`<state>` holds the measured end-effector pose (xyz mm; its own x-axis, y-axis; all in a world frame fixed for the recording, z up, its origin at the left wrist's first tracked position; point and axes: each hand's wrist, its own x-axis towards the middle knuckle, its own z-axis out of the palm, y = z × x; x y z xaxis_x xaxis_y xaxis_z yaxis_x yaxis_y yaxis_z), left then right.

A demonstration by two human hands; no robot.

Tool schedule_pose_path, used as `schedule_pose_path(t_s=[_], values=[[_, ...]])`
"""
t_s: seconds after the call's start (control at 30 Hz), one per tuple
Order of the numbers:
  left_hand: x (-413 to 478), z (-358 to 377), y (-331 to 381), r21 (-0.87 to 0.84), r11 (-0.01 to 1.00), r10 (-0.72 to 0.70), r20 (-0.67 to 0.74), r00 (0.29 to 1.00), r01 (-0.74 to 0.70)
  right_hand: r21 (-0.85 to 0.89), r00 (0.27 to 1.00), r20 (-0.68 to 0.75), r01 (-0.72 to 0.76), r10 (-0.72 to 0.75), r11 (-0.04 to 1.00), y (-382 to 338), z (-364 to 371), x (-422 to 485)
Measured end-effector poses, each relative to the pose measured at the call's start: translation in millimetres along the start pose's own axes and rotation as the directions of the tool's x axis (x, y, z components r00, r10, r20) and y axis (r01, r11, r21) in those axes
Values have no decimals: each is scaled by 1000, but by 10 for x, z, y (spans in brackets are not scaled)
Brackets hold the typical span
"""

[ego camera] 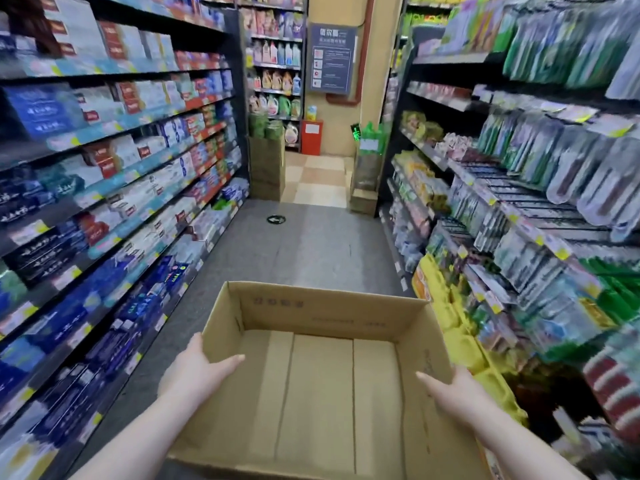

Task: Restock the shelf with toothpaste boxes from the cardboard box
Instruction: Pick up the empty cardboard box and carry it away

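An open cardboard box [322, 393] is held low in front of me in a shop aisle. Its inside shows only bare cardboard flaps, with no toothpaste boxes in it. My left hand [199, 368] grips the box's left wall, thumb inside and fingers outside. My right hand [450, 386] grips the right wall the same way. The shelf [114, 188] along the left side carries rows of toothpaste boxes in white, red and blue, stacked on several tiers. The picture is blurred.
The right-hand shelf [540, 202] holds hanging toothbrush packs and yellow goods low down. A grey floor [294, 251] runs ahead to a tall cardboard carton [266, 168], a red box [311, 136] and a detergent shelf [277, 64].
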<state>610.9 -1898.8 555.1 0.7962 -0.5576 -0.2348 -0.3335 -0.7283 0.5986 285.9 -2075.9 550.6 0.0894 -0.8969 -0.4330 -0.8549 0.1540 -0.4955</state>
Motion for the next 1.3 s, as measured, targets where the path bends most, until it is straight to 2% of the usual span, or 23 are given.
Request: schedule_pose_path(t_s=[0.27, 0.53, 0.9, 1.3], values=[[1643, 275, 927, 0, 999, 46, 22, 999, -46, -9, 999, -35, -26, 25, 1000, -914, -245, 1482], [3283, 671, 1758, -30, 999, -41, 47, 998, 42, -56, 1000, 6, 11, -10, 998, -1872, -441, 3371], [5418, 766, 2641, -50, 991, -128, -15, 992, 128, -155, 995, 55, 85, -77, 984, -3606, -590, 5437], [8217, 641, 3631, -11, 1000, 21, 43, 999, -20, -46, 999, -10, -37, 36, 998, -5236, -407, 7296]])
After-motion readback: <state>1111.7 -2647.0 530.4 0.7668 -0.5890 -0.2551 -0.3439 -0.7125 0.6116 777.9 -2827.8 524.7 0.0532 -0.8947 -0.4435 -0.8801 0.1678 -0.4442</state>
